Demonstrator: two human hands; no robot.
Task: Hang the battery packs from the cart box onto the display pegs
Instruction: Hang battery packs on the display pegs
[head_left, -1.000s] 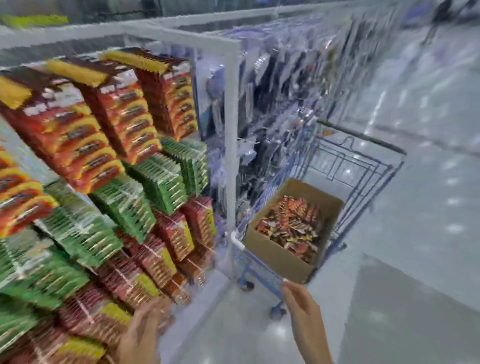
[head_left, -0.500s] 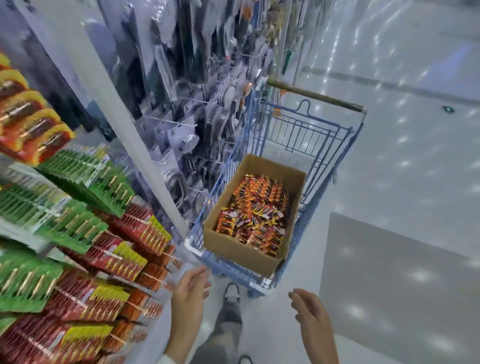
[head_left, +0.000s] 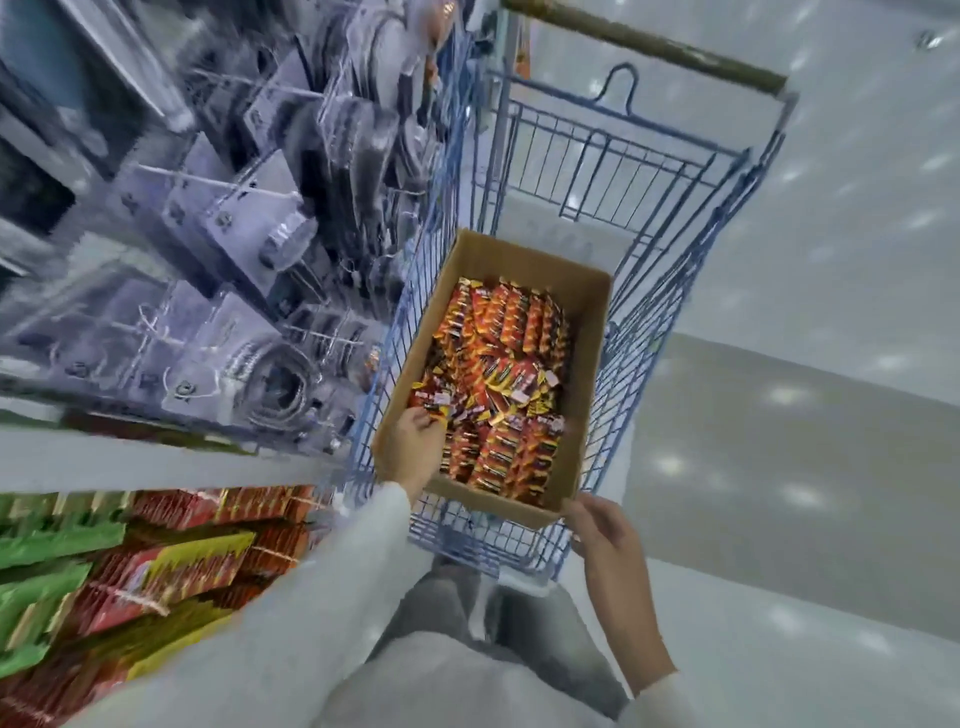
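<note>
A brown cardboard box (head_left: 586, 395) sits in a blue wire cart (head_left: 670, 218) and holds several red, orange and yellow battery packs (head_left: 498, 374). My left hand (head_left: 415, 447) reaches into the box's near left corner, its fingers curled on a battery pack (head_left: 434, 408) there. My right hand (head_left: 605, 535) touches the box's near right corner with fingers relaxed. Display pegs with red, yellow and green battery packs (head_left: 171, 561) hang at the lower left.
A white upright post (head_left: 156, 460) divides the battery display from pegs of grey and clear packaged hardware (head_left: 249, 260) beside the cart. The cart's handle bar (head_left: 644, 44) is at the far end. Shiny floor (head_left: 805, 415) lies to the right.
The view swung from the display down onto the cart. My left hand went from the pegs into the box and closed on a pack. My right hand came up to the box's corner.
</note>
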